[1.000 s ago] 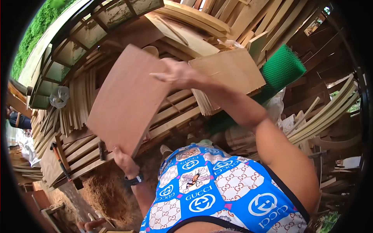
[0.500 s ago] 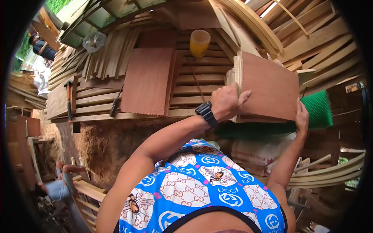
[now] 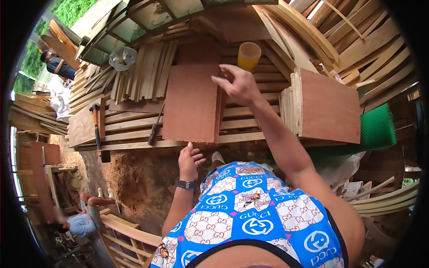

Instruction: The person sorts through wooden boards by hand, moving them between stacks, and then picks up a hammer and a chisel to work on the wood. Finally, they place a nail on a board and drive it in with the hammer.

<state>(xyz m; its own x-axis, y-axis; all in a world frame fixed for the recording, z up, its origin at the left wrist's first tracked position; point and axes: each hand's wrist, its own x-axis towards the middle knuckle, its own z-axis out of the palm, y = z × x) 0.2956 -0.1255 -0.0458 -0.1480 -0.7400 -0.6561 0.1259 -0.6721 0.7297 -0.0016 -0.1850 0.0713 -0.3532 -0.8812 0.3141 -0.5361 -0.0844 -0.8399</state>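
A reddish-brown plywood panel (image 3: 190,105) lies on wooden slats in front of me, with another sheet's edge showing along its right side. My right hand (image 3: 240,85) reaches over its far right corner, thumb and fingers apart and holding nothing. At the near edge is my left hand (image 3: 190,161), wearing a dark watch; one fingertip meets or nearly meets the edge, and the other fingers are loosely spread. To the right, a stack of similar panels (image 3: 330,105) rests on the slats, with neither hand on it.
A yellow cup (image 3: 248,56) stands beyond my right hand. Left of the panel lie a screwdriver-like tool (image 3: 154,131), a hammer (image 3: 96,127), thin wood strips (image 3: 144,76) and a plastic bag (image 3: 123,58). Green mesh (image 3: 379,126) sits at right. Two people are at the left.
Both hands have left the right-hand panel stack and moved left to the middle panel. The right hand has crossed above it, and the left has come to its near edge. The view has shifted.
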